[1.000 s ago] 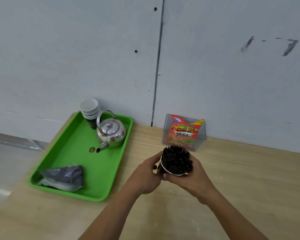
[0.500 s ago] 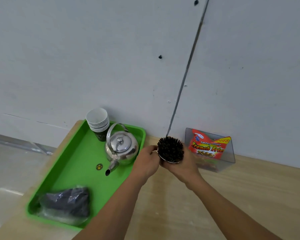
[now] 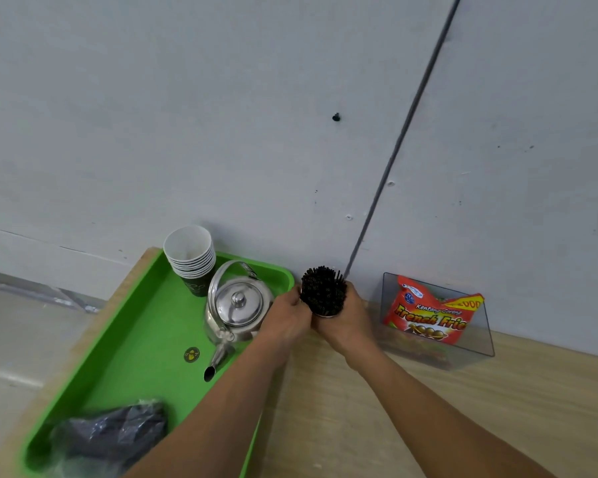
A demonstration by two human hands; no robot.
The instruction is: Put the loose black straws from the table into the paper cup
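Note:
A thick bundle of black straws (image 3: 323, 291) stands upright in a paper cup (image 3: 325, 314), of which only a sliver of white rim shows between my fingers. My left hand (image 3: 285, 319) wraps the cup from the left and my right hand (image 3: 347, 317) wraps it from the right. The cup is held close to the wall, between the green tray and the clear box. No loose straws show on the wooden table (image 3: 428, 408).
A green tray (image 3: 128, 357) at the left holds a stack of paper cups (image 3: 190, 257), a steel kettle (image 3: 237, 308) and a dark plastic bag (image 3: 111, 436). A clear box (image 3: 477, 346) with a red French fries packet (image 3: 432, 315) stands by the wall at right.
Both hands have carried the straw-filled cup away from me toward the wall, next to the tray's far right corner. The view has tilted up and left.

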